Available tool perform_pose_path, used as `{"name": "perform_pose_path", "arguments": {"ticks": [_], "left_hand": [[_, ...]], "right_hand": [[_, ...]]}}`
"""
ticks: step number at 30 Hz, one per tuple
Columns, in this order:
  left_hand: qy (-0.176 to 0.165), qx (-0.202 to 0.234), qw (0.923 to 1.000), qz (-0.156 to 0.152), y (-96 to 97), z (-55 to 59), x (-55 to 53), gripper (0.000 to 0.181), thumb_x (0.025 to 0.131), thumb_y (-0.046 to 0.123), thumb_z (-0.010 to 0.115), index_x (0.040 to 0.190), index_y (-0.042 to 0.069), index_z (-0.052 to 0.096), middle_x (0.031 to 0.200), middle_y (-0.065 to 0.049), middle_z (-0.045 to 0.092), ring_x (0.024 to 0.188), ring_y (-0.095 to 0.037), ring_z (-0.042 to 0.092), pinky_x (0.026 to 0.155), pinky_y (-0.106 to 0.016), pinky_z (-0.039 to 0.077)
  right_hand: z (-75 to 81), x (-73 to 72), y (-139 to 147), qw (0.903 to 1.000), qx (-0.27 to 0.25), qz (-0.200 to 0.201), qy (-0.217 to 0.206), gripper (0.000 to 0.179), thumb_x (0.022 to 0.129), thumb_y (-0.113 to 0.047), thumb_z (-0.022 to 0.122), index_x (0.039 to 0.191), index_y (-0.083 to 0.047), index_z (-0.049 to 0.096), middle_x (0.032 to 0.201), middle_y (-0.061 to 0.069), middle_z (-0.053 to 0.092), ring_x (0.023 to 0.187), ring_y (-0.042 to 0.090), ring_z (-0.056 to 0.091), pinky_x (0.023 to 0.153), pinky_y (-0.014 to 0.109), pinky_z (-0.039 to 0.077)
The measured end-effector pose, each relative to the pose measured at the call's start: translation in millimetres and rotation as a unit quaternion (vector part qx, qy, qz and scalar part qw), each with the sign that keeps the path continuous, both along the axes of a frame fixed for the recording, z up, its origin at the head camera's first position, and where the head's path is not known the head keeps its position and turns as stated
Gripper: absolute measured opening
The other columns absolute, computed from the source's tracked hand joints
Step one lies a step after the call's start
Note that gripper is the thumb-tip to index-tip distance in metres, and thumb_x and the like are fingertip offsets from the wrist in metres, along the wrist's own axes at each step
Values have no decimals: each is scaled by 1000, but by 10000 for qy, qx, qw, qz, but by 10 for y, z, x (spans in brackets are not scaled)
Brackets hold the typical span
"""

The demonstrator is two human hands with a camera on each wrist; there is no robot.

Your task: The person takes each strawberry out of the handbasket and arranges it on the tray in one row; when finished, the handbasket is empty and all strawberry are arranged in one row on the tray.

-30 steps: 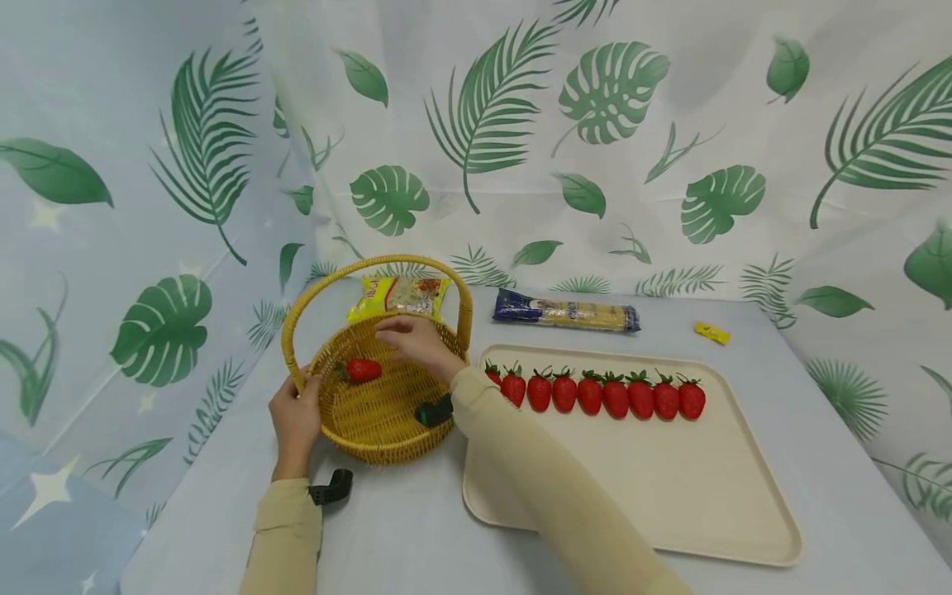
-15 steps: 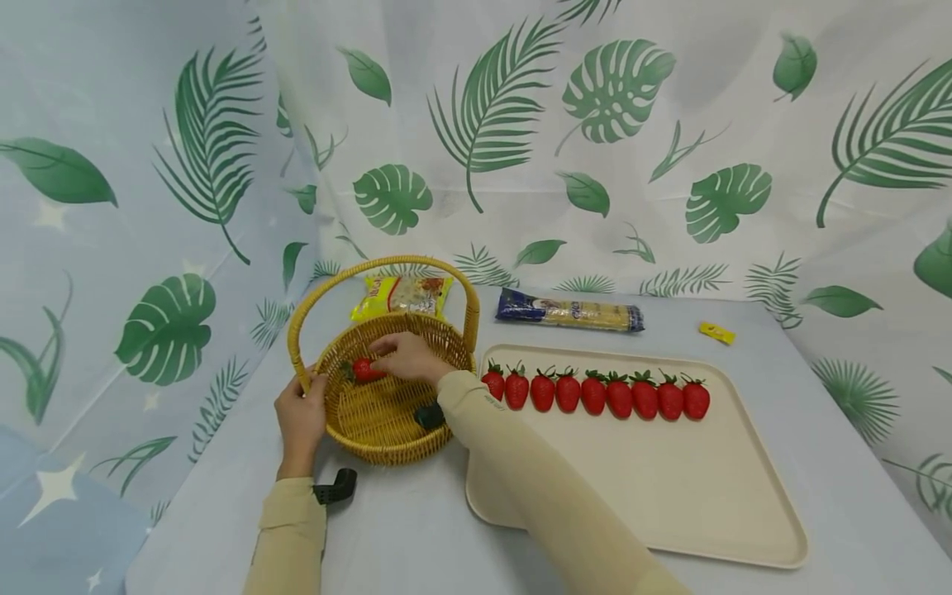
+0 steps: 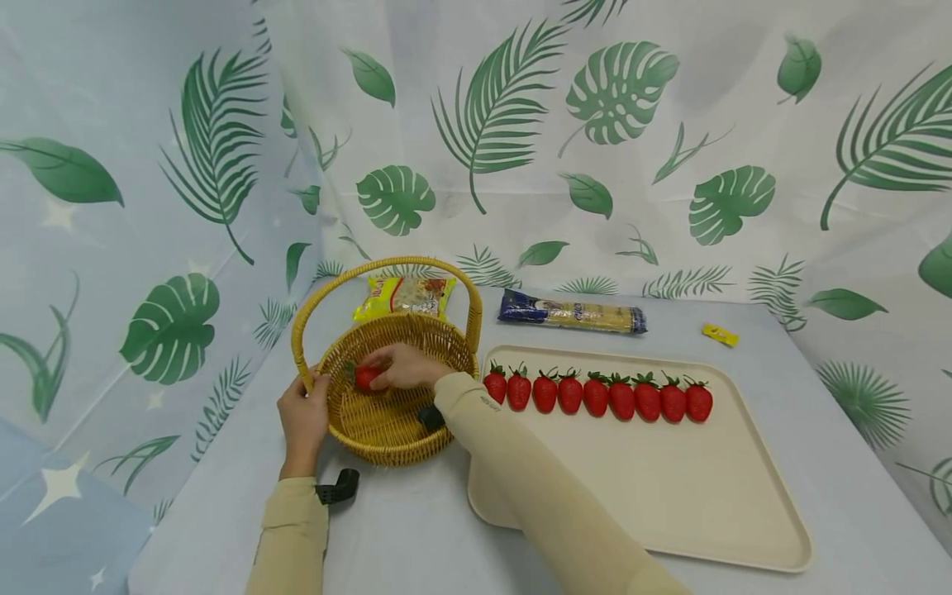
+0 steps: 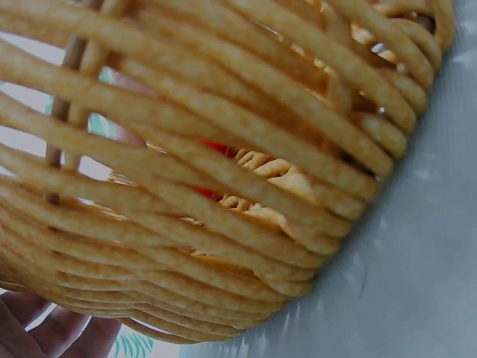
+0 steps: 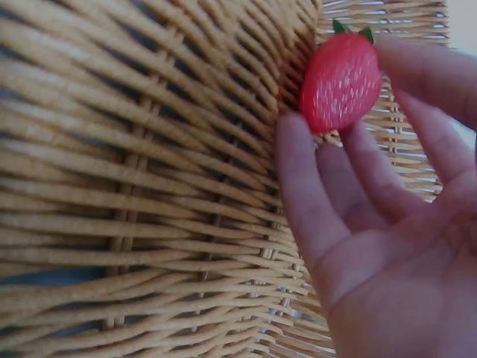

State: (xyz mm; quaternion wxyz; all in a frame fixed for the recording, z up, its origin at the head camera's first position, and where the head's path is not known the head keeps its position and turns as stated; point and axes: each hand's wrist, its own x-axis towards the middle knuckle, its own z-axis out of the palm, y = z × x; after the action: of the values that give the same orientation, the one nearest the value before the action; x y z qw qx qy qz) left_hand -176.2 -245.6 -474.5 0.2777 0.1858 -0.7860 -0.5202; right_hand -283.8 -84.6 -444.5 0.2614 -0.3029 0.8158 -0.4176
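Note:
A yellow wicker basket (image 3: 372,430) with a tall arched handle stands on the table, seen in the head view. My left hand (image 3: 303,413) grips its left side where the handle meets the rim; in the left wrist view the weave hides most of that hand, only some fingers (image 4: 93,339) showing. Inside the basket, my right hand (image 3: 405,368) holds a red strawberry (image 3: 368,378) between thumb and fingers. The right wrist view shows that strawberry (image 5: 343,82) close to the woven wall, its green leaves pointing away from the palm.
A beige tray (image 3: 669,496) right of the basket bears a row of several strawberries (image 3: 597,397) along its far side. Behind lie a yellow food packet (image 3: 409,297), a long blue-and-yellow pasta packet (image 3: 573,314) and a small yellow wrapper (image 3: 720,335).
My right hand has come down from above the basket floor and moved left onto the strawberry, its fingers closing around it. My left hand keeps its grip on the basket.

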Motion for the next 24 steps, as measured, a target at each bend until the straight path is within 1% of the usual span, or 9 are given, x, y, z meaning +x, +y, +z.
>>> {"name": "perform_pose_path", "arguments": {"ticks": [3,6,11,13,15,18,19,20,24], "left_hand": [[42,23,10000,-28,2,-4,-3,23,98,21,57,89,0,62,122,-18,65,108,-31,59,71,-24,39],[84,46,10000,-27,8,-2,2,23,98,20,57,89,-1,62,122,-19,65,110,-32,58,74,-27,39],[109,-18,9999,31,16,8,9,22,98,19,56,89,-1,61,121,-21,65,108,-31,59,71,-20,38],[93,-21,9999,40,17,12,9,23,98,19,56,89,-1,62,121,-21,65,107,-31,59,70,-18,38],[61,6,10000,42,18,15,7,23,98,20,56,91,0,62,121,-20,65,107,-31,59,71,-20,38],[25,56,10000,41,15,14,3,22,98,20,55,92,0,63,122,-20,64,109,-31,59,75,-25,40],[25,66,10000,37,16,13,1,22,98,20,55,92,0,62,122,-20,64,109,-31,59,76,-27,40],[25,70,10000,30,17,13,2,22,98,20,55,91,0,62,121,-20,64,108,-31,58,76,-28,39],[32,81,10000,42,20,14,5,22,98,20,55,88,1,60,118,-19,66,100,-25,57,72,-27,39]], "right_hand": [[-12,14,-7,9997,63,221,-90,37,90,-13,70,127,-17,65,124,2,64,104,13,60,82,27,50],[-9,33,-12,9987,173,471,-66,35,91,-12,70,125,-18,67,121,0,65,100,11,60,81,25,49],[6,66,-14,9964,258,789,-156,33,90,-11,70,123,-18,69,118,-1,65,96,11,60,79,25,50],[10,71,-15,9954,305,906,-48,35,89,-12,70,123,-19,68,119,-2,64,99,9,58,80,23,48],[10,75,-16,9946,270,999,-73,36,88,-12,71,124,-18,68,120,-3,64,101,8,57,81,23,48],[5,79,-20,9924,139,1199,-227,39,87,-10,72,125,-16,67,119,-3,63,102,9,56,82,24,48],[3,82,-21,9913,84,1266,-342,39,87,-9,72,126,-15,67,119,-3,63,102,10,56,82,24,48],[1,87,-20,9900,37,1333,-464,40,87,-8,71,126,-14,66,119,-3,62,102,10,56,82,25,49],[-1,98,-22,9838,10,1709,-540,43,87,-10,71,130,-15,64,122,-6,61,106,8,56,86,24,49]]}}
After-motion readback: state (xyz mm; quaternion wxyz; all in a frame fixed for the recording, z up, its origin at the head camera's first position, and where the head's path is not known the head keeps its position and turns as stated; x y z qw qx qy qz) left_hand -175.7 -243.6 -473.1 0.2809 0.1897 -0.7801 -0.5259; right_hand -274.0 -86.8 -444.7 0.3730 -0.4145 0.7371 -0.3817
